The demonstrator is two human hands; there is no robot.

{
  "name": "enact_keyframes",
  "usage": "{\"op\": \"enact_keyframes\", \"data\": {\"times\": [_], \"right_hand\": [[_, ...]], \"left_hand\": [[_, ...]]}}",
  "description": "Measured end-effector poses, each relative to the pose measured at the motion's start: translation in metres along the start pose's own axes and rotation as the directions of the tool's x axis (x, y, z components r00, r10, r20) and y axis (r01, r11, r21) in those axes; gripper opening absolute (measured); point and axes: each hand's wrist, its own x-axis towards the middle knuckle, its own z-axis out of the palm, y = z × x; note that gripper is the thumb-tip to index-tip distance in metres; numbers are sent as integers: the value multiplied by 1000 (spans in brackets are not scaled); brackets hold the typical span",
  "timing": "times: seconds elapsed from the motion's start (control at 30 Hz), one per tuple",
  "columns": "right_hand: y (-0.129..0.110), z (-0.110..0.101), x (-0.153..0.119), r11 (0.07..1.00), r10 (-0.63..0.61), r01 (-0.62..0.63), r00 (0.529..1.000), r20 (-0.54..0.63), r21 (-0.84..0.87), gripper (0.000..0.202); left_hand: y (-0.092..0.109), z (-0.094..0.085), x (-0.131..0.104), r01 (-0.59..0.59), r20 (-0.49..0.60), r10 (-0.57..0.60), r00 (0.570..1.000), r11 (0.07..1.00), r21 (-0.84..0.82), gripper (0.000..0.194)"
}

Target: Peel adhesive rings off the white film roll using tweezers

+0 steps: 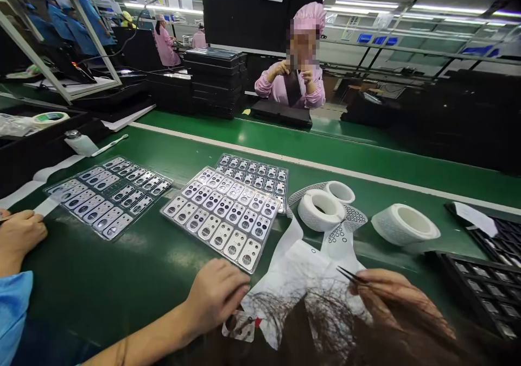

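My left hand [217,290] is closed, its thumb and fingers on the upper edge of a small light plate with round holes [238,327]. A small red tab [258,321] shows at that plate's right side. Tweezers [347,273] are gripped in my right hand [401,301], their tips over a white sheet of backing paper [303,263] with a small ring [313,251] on it. Strands of hair blur the lower part of the sheet. Just beyond my left hand lies a clear tray [220,214] holding rows of similar plates.
Rolls of white tape [321,209] with ring stickers stand behind the paper; another roll [406,223] is to the right. Black trays [476,290] occupy the right edge. Another person's hand [22,235] is near a second plate tray [109,195]. A pink-clad person [293,89] sits opposite.
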Motion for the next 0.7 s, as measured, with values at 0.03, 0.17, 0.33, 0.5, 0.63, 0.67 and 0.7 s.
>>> {"op": "enact_keyframes", "data": {"times": [0.03, 0.17, 0.33, 0.5, 0.63, 0.67, 0.7], "right_hand": [[-1, 3, 8, 1000, 0, 0, 1000, 4, -1, 20], [6, 24, 35, 999, 0, -2, 1000, 31, 52, 16], [22, 41, 47, 998, -21, 19, 1000, 24, 58, 14], [41, 41, 43, 998, 22, -21, 1000, -11, 57, 13], [57, 46, 39, 995, 71, -70, 997, -16, 65, 14], [61, 48, 39, 994, 83, -82, 996, -12, 70, 14], [65, 51, 39, 993, 95, -94, 995, -7, 78, 14]], "left_hand": [[2, -7, 23, 3, 68, 2, 998, 997, -74, 30], [28, -4, 120, 143, 154, -123, 980, 981, -128, 46], [68, 32, 191, 194, 188, -163, 968, 968, -158, 66], [66, 50, 201, 156, 230, -81, 970, 931, -330, 29], [48, 60, 199, 209, 304, -66, 951, 858, -470, 33], [44, 62, 199, 227, 315, -68, 947, 834, -503, 37], [41, 65, 198, 247, 326, -73, 943, 808, -535, 38]]}}
